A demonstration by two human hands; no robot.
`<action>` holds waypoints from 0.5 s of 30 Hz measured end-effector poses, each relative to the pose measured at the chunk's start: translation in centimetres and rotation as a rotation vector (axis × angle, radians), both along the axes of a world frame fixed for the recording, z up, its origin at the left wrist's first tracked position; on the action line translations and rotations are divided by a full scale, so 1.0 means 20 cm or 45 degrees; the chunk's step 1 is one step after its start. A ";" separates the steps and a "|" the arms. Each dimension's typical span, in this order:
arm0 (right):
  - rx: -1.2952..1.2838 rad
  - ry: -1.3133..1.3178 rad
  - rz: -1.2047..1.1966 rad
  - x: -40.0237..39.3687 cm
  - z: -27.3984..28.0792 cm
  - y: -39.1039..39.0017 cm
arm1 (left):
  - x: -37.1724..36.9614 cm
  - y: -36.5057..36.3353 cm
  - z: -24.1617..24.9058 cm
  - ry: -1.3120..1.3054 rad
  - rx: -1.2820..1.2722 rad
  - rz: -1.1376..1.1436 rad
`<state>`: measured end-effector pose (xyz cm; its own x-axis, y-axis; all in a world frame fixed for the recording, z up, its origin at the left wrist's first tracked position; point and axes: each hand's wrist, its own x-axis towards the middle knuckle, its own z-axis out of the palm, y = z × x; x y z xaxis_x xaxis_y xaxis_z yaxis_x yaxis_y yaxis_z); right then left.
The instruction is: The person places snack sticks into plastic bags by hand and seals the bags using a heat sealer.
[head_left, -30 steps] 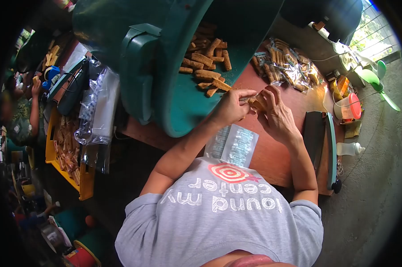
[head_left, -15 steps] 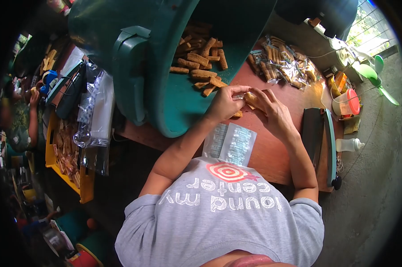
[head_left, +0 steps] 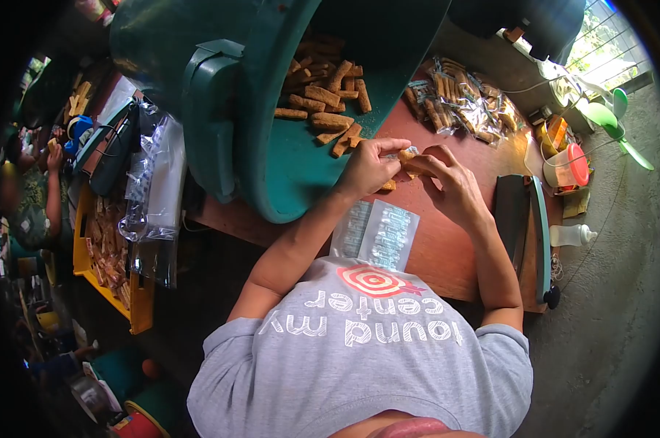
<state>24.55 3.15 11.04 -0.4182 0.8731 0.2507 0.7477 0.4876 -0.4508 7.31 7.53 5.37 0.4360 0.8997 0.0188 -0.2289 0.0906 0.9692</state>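
My left hand [head_left: 372, 169] pinches the edge of a small clear plastic bag [head_left: 411, 151]. My right hand [head_left: 452, 179] has its fingers wrapped round a brown stick-shaped piece [head_left: 407, 165] at the bag's mouth. The two hands nearly meet over the reddish table [head_left: 447, 237]. Just below them another brown piece [head_left: 388, 185] lies on the table. Nearer my body rest flat printed plastic bags [head_left: 390, 235]. Behind my left hand, a large green tub [head_left: 293, 208] lies tipped on its side with several brown sticks [head_left: 322, 97] inside.
Filled clear packets [head_left: 465, 102] are heaped at the back right. A sealer [head_left: 538, 233] stands at the table's right edge, near a bottle [head_left: 572, 235] and a red-lidded container [head_left: 566, 166]. At left are a yellow crate [head_left: 141, 299], hanging plastic bags [head_left: 158, 175] and another person's arm [head_left: 54, 190].
The fingers of my right hand have shifted slightly on the brown piece, and its end now shows more between my hands. The view has moved a little.
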 end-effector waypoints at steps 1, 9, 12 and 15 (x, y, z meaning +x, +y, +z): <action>-0.007 0.021 0.005 0.00 0.00 0.00 | 0.00 -0.01 0.02 -0.021 -0.071 -0.009; -0.060 0.010 -0.005 -0.02 0.01 -0.01 | 0.04 -0.07 0.01 0.224 0.129 0.028; -0.019 -0.047 -0.003 -0.02 -0.01 -0.01 | 0.07 -0.09 -0.01 0.219 0.286 0.074; 0.001 -0.074 -0.049 -0.03 -0.05 -0.01 | 0.06 -0.08 0.03 0.101 0.235 0.040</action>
